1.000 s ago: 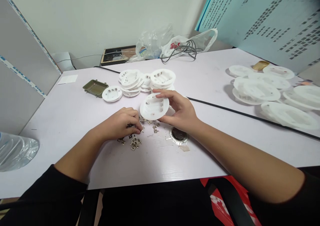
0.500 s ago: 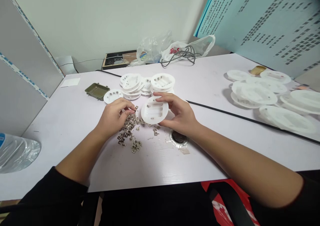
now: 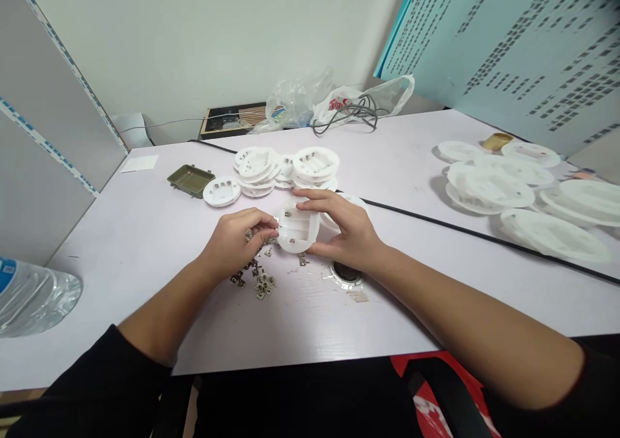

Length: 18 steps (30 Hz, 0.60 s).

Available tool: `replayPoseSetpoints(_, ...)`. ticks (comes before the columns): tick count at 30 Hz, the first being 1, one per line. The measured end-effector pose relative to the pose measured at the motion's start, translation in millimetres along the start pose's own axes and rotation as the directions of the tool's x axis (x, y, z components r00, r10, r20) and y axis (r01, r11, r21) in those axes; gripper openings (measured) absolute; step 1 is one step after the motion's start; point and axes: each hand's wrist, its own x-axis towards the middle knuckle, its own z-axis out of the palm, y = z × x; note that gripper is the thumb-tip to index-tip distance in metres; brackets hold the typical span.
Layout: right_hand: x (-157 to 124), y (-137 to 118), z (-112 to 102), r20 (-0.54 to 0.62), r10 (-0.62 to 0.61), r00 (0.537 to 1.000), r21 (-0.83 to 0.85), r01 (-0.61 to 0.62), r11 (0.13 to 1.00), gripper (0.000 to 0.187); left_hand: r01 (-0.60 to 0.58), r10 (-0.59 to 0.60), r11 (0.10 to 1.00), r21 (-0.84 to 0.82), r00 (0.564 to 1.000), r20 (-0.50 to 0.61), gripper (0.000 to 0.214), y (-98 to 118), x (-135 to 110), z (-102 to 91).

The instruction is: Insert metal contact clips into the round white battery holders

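My right hand (image 3: pixel 347 223) grips a round white plastic battery holder (image 3: pixel 298 227), tilted up off the table, with its thumb below and fingers across the top. My left hand (image 3: pixel 236 243) pinches a small metal contact clip (image 3: pixel 274 227) at the holder's left edge. Below that hand lies a scattered pile of metal clips (image 3: pixel 259 278), partly hidden by it. Behind my hands stand stacks of white holders (image 3: pixel 256 166), and one holder fitted with metal contacts (image 3: pixel 221 191) lies to their left.
An olive-green open box (image 3: pixel 191 181) and a paper sheet (image 3: pixel 139 163) lie at the left. A round hole (image 3: pixel 346 272) is in the tabletop. More white discs (image 3: pixel 491 187) and a black cable lie right. A water bottle (image 3: pixel 33 298) lies at lower left.
My left hand has moved right from the clip pile to the holder's edge, with a clip in its fingertips. The holder has tilted and turned in my right hand.
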Motion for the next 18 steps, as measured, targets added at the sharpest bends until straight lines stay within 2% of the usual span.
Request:
replayPoseSetpoints(5, -0.7, -1.2, 0.2, 0.024, -0.005, 1.0, -0.012, 0.005, 1.0, 0.055, -0.052, 0.052, 0.999, -0.002, 0.998, 0.019, 0.006, -1.1, -0.4, 2.3)
replayPoseSetpoints(8, -0.8, -2.0, 0.8, 0.014, 0.003, 1.0, -0.001, -0.003, 1.0, 0.054, -0.042, 0.042, 0.998, -0.04, 0.999, 0.003, 0.006, -0.5, -0.4, 4.1)
replayPoseSetpoints(14, 0.3, -3.1, 1.9, -0.03, -0.003, 1.0, 0.041, 0.004, 0.999, 0.053, 0.077, -0.078, 0.98, -0.183, 0.997, 0.004, 0.006, 0.4, 0.1, 5.7)
replayPoseSetpoints(18, 0.4, -4.0, 0.8, -0.012, 0.007, 1.0, 0.043, -0.007, 0.999, 0.054, 0.205, -0.194, 0.918, -0.339, 0.979, 0.065, 0.026, -1.4, 0.1, 7.0)
